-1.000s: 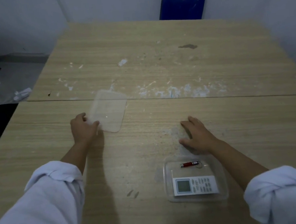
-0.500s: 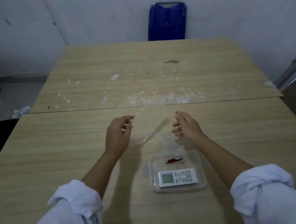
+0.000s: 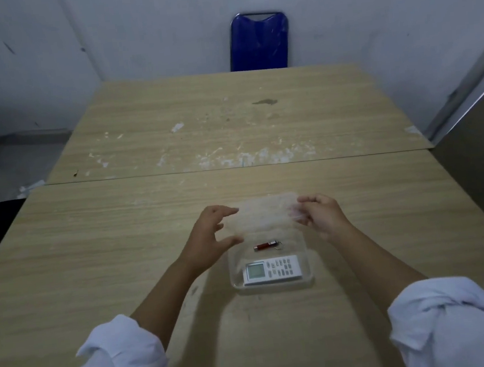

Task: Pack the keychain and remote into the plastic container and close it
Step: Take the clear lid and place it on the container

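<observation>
Your two hands meet just below the centre of the frame, with the clear lid (image 3: pixel 263 215) held between them. Your left hand (image 3: pixel 208 240) pinches the lid's left edge, thumb low and fingers above; your right hand (image 3: pixel 319 215) takes the right edge the same way, its fingertips showing faintly through the plastic. Both grips are closed on the lid, which hangs tilted in the air above the far edge of the plastic container (image 3: pixel 306 278) (it is blurred and nearly see-through, so its exact outline is hard to trace).

The container sits on the wooden surface (image 3: pixel 93 258), right of centre in the lower half of the frame, its top uncovered. Inside, the white remote (image 3: pixel 272 270) lies flat along the near wall, its screen to the left and its buttons to the right. The small red keychain (image 3: pixel 266 245) lies behind it, toward the far wall, with its metal ring at the right end. The two do not touch.

Your rolled white sleeves fill the lower corners of the frame. A second surface butts against the first across the middle, scuffed with pale marks, and a blue chair (image 3: pixel 258 41) stands at its far edge, upper centre, against the wall.
</observation>
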The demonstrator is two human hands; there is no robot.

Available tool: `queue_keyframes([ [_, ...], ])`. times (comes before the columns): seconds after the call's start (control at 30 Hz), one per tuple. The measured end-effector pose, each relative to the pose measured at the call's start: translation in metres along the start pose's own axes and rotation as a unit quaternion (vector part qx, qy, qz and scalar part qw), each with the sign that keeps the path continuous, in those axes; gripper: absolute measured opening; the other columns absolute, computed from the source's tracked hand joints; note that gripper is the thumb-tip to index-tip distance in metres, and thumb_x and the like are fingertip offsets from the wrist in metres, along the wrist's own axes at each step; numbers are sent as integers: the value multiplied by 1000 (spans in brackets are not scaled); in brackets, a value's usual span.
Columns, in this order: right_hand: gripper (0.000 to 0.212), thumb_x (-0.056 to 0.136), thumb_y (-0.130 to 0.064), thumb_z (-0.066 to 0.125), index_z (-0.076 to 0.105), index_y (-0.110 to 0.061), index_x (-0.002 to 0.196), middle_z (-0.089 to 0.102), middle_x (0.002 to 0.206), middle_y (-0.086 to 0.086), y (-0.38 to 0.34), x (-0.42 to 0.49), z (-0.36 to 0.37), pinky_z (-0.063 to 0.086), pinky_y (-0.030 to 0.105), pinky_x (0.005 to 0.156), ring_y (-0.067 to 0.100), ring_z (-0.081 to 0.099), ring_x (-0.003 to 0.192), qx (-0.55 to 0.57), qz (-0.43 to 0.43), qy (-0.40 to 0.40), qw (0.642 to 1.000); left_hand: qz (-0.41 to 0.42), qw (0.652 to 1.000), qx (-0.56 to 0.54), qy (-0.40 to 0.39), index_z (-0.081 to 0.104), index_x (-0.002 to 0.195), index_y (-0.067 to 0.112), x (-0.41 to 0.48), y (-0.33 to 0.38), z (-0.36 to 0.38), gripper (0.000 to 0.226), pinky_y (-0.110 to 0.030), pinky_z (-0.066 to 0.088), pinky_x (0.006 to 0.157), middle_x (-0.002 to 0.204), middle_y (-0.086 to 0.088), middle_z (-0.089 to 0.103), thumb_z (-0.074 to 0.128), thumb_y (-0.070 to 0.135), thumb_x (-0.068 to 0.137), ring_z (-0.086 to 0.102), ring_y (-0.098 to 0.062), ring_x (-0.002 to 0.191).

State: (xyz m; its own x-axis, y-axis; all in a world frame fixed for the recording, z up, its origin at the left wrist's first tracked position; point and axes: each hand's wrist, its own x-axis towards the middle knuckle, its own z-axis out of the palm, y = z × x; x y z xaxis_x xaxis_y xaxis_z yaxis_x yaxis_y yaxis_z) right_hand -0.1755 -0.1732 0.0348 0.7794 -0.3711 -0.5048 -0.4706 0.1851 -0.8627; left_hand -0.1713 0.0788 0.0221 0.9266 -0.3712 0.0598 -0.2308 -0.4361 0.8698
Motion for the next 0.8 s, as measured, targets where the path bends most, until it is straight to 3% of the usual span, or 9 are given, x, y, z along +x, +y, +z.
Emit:
queue_keyframes([
  [0.1,17,87,7,55,54,-8,96,64,87,16,18,-14,-6,53,22,47,20,64,65,-14,5,-14,1000,-117,989,-20,85,57,123,11,-7,-5,18,49,-22,52,81,121,-4,57,73,20,78,59,-14,103],
  [0.23,31,81,7,63,47,-11,101,62,84,12,36,-30,-9,51,21,42,18,61,59,-53,2,5,999,-262,952,-70,143,60,119,-1,-20,-14,34,42,-43,57,85,106,-16,66,70,10,80,65,-27,91],
  [0.33,23,82,3,61,54,-12,98,64,86,11,49,-39,-13,50,16,40,15,60,60,-152,-27,26,988,-267,950,-56,149,65,112,-2,-33,-15,41,34,-42,59,83,96,-18,71,69,5,79,68,-27,83],
  [0.4,14,83,-2,58,61,-9,95,63,87,10,57,-43,-14,52,23,52,17,58,65,-234,-58,45,969,-259,954,-17,149,68,109,0,-38,-12,43,32,-41,59,84,97,-19,73,69,6,78,69,-27,84],
  [0.57,22,83,-7,57,67,-2,103,68,100,15,65,-47,-13,41,24,69,24,60,84,-387,-104,67,914,-241,957,71,144,69,109,4,-44,-7,46,33,-35,54,91,100,-15,75,66,9,77,69,-26,90],
  [0.8,33,86,-16,55,62,0,115,62,122,19,71,-52,-12,48,32,91,32,60,109,-498,-102,73,858,-241,957,110,120,69,110,5,-48,-6,48,32,-32,49,95,108,-15,74,63,9,80,68,-26,99],
])
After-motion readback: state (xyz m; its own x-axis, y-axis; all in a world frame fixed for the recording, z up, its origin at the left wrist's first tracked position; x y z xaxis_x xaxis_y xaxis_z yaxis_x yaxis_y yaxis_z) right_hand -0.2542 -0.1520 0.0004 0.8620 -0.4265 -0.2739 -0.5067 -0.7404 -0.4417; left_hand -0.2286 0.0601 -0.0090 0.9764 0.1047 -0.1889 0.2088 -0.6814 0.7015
